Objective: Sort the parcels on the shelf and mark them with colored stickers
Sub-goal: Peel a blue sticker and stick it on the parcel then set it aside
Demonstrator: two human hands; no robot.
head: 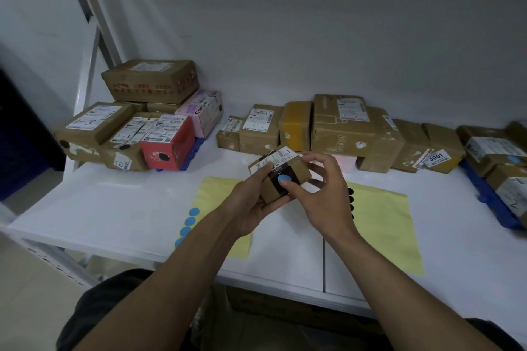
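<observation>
- Holding a small brown cardboard parcel [298, 168] off the white shelf [114, 208], over its middle, the left hand [251, 208] is gripping it from below and from the left, apparently to brace it.
- The right hand [322, 199] is pinching the same parcel: the thumb is pressing a round blue sticker [284, 179] onto its dark taped face, with fingers backing the far top edge.
- The stickered face is pointing toward the person, while the white labelled face is tilting up and toward the back edge. The box is looking nearly cubic, so I cannot tell its long axis.
- Two pale yellow backing sheets are lying near the front edge, probably for reach: the left one [216, 194] is carrying blue dots [189, 221], the right one [382, 225] black dots [350, 199].
- Other brown parcels [342, 128] are waiting along the back edge.
</observation>
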